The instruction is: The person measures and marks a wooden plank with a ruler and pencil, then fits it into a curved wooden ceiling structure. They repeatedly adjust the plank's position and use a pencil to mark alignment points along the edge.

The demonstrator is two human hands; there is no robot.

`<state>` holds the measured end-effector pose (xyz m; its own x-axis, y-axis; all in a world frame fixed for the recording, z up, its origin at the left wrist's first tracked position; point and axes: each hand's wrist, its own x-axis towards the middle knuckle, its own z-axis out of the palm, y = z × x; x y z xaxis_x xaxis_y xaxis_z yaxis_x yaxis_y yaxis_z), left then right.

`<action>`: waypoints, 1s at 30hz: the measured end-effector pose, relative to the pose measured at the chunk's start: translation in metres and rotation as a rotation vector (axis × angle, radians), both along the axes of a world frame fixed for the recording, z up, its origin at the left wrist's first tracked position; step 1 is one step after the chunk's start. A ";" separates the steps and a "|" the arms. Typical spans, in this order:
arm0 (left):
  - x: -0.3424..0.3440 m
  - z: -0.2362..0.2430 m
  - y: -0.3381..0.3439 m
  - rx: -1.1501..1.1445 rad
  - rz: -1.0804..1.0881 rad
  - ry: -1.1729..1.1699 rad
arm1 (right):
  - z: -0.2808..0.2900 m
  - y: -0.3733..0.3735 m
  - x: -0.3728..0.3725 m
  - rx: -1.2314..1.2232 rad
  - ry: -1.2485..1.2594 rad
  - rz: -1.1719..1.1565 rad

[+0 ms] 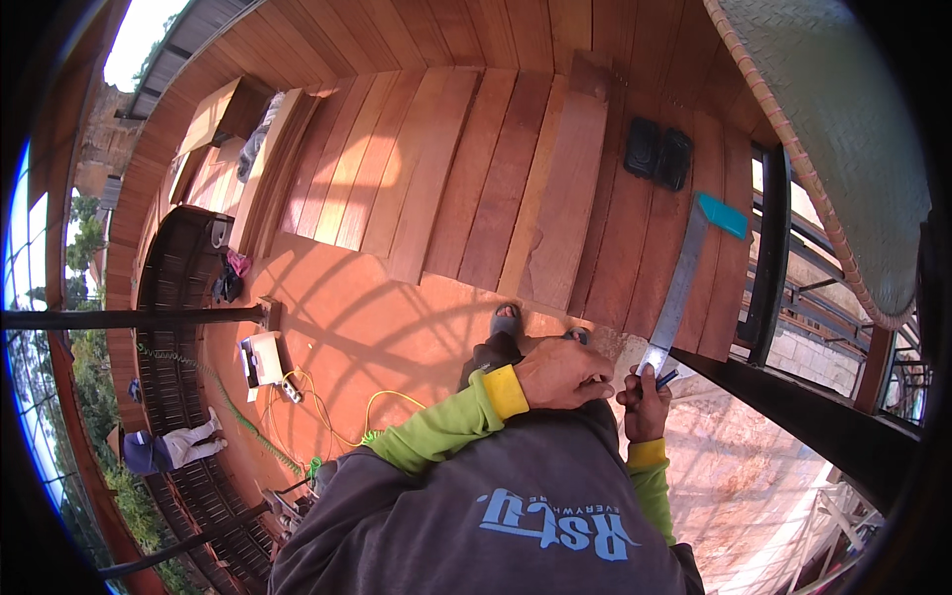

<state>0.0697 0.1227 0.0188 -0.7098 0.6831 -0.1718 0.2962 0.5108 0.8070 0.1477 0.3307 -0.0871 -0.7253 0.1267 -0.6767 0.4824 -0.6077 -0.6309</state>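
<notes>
Head view: I see the right hand point(647, 405) pinch the near end of the ruler point(679, 278), and a blue pen point(667, 378) pokes out beside it. The ruler reaches over the brown boards point(620, 268), near two black trays point(643, 149). The left hand point(565, 375) is curled; I can't tell if it holds anything.

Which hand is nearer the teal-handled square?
Right. The right hand holds the teal-handled square by its blade's end; the left hand is to its left, not touching it.
</notes>
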 end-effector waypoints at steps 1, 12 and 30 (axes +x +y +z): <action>0.002 0.002 -0.006 -0.020 0.031 -0.020 | 0.000 -0.001 -0.002 -0.007 0.009 -0.010; -0.002 -0.006 -0.071 0.256 0.380 -0.001 | -0.004 -0.006 -0.027 0.113 0.060 -0.083; -0.123 -0.074 -0.229 -0.555 0.915 0.306 | 0.005 -0.109 0.007 0.527 0.045 -0.141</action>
